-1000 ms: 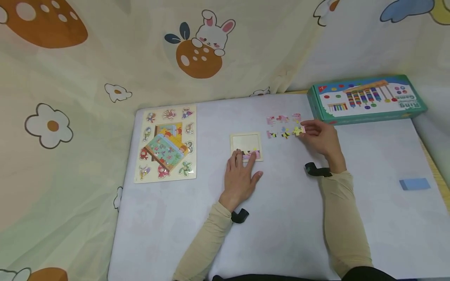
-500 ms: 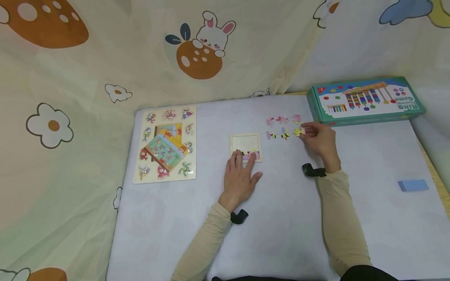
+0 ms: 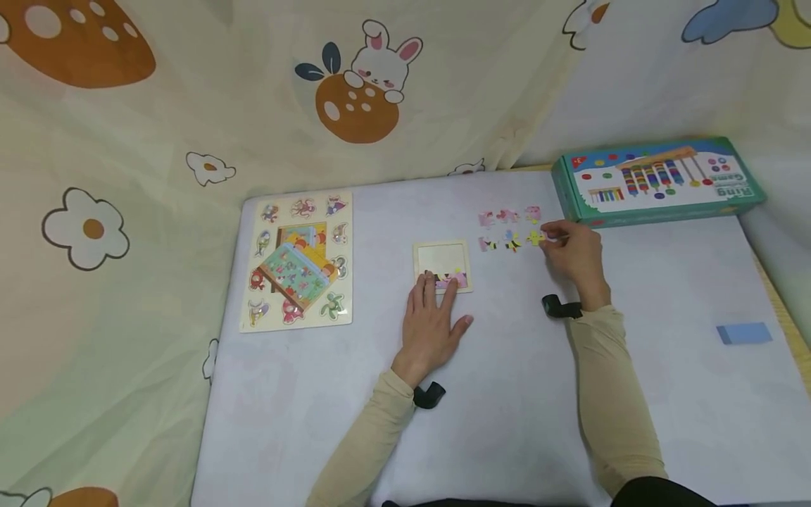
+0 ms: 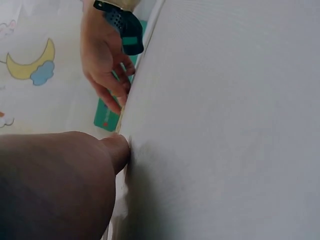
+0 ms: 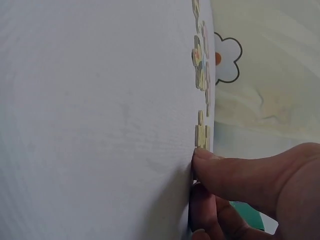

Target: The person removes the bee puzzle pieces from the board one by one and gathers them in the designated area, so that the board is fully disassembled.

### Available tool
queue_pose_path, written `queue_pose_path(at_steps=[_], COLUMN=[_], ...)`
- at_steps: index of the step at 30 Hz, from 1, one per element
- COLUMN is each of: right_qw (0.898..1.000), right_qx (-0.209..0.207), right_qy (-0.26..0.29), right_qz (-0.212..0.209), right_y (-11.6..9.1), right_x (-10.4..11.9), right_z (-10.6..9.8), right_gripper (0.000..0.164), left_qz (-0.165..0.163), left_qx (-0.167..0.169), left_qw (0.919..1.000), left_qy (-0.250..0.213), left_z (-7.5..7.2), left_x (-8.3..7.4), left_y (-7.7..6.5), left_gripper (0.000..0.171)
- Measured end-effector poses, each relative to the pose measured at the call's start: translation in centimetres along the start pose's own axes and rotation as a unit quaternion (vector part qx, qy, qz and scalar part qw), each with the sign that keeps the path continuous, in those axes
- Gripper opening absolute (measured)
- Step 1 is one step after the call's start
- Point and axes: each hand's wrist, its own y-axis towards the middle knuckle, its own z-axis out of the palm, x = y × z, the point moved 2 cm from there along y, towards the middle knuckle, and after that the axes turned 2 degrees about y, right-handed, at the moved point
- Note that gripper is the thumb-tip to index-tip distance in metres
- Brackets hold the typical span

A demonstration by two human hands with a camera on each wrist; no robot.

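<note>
My left hand rests on the near edge of a small square puzzle tray, its fingers fairly straight. Pink and dark puzzle pieces lie along the tray's near side, partly hidden by those fingertips. Right of the tray, several loose puzzle pieces lie in two rows. My right hand pinches the right end of a yellow and pink puzzle piece, the last one in the nearer row. From the right wrist, that yellow piece appears edge-on at the thumb tip, low on the table.
A flat animal puzzle board with colourful cards on it lies at the left. Behind the right hand stands a green game box. A blue block is near the right table edge. A patterned curtain hangs behind.
The right hand has shifted very slightly at the yellow puzzle piece, its fingers staying at the piece's right end. The left hand stays on the tray.
</note>
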Motion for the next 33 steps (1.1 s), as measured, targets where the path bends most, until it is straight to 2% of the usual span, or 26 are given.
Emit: queue_pose_path(at_steps=[8,10,13,18,24,28,33], right_qw=[1.000,1.000,0.999,0.992,0.975,0.959,0.941], right_qx=[-0.006,-0.011,0.003,0.068,0.153,0.217,0.285], right_qy=[0.002,0.005,0.014,0.019,0.030,0.029,0.018], right_qz=[-0.002,-0.010,-0.037,-0.103,-0.161,-0.178,-0.185], right_y=[-0.3,-0.6,-1.0,-1.4,-1.5,-1.4,-1.2], right_x=[0.5,1.1,2.4,5.4,9.1,10.7,12.0], right_z=[-0.1,-0.3,-0.1,2.0,5.7,7.7,9.2], right_gripper=[0.031,0.031,0.030,0.029,0.027,0.026,0.024], left_qz=[-0.006,-0.013,-0.018,-0.023,-0.029,-0.039,-0.042], left_qx=[0.006,0.009,0.008,0.004,0.008,0.018,0.020], left_qw=[0.9993,0.9985,0.9976,0.9986,0.9995,0.9990,0.9989], left_qy=[-0.037,-0.052,-0.067,-0.047,0.002,0.012,0.005], left_z=[0.1,0.1,0.1,0.3,0.3,0.2,0.2], left_x=[0.0,0.0,-0.1,-0.4,-1.1,-1.5,-1.8], left_y=[-0.3,-0.4,-0.4,-0.5,-0.7,-1.0,-1.5], left_gripper=[0.071,0.070,0.070,0.071,0.075,0.080,0.082])
